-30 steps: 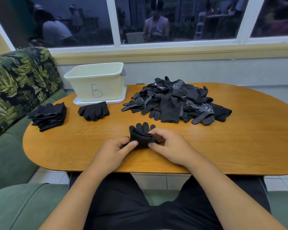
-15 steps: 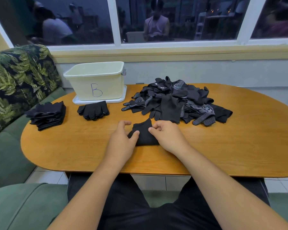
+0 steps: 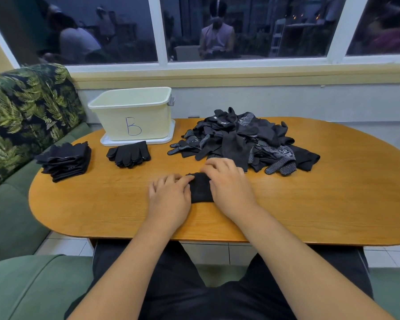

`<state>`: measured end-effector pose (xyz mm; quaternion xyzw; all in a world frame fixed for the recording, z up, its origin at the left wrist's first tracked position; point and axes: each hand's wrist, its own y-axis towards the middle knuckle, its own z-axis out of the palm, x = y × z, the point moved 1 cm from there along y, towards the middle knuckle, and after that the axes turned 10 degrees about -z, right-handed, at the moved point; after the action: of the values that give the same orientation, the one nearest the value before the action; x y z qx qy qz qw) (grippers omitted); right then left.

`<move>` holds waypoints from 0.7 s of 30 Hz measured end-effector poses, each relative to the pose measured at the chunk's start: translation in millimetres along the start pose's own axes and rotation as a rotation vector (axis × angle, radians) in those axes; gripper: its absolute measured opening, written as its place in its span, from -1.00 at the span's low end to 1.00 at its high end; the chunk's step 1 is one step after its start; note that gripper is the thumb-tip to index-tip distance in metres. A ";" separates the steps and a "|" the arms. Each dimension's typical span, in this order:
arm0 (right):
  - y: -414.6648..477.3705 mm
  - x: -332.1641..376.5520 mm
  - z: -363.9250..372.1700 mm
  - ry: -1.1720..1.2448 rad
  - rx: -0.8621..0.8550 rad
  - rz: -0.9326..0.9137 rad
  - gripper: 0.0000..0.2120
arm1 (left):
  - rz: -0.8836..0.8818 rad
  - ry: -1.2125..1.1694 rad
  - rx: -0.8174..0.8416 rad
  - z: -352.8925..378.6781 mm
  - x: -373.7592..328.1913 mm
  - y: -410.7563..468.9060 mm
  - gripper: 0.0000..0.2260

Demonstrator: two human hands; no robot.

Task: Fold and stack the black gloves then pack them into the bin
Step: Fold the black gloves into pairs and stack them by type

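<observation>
Far left of the hands lies a folded stack (image 3: 65,160), then a glove pair (image 3: 129,154) before the bin (image 3: 134,114). The left hand (image 3: 169,197) and right hand (image 3: 229,188) press flat, fingers spread, on the folded glove (image 3: 200,187) between them; the loose pile (image 3: 243,139) sits just beyond, rightward.

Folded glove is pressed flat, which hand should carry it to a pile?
Left, probably. The left hand lies on the folded glove's left edge, on the side of the small pile and the stack. The right hand would cross over.
</observation>
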<state>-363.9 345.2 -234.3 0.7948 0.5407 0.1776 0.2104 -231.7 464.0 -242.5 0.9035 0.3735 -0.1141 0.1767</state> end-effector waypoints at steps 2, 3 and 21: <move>1.1 -7.7 2.0 0.099 0.110 -0.100 -0.60 | -0.041 -0.042 0.040 -1.1 2.7 1.3 -0.64; 1.1 -9.5 2.4 0.149 0.165 -0.094 -0.57 | -0.068 -0.079 0.061 -1.8 4.8 2.1 -0.64; -7.7 -5.1 -6.7 0.352 0.267 0.110 -0.74 | 0.268 -0.241 0.097 -11.9 5.2 -11.5 -0.82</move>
<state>-375.1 343.9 -233.0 0.8006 0.5439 0.2516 -0.0043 -235.4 479.7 -236.1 0.9324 0.2199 -0.2146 0.1901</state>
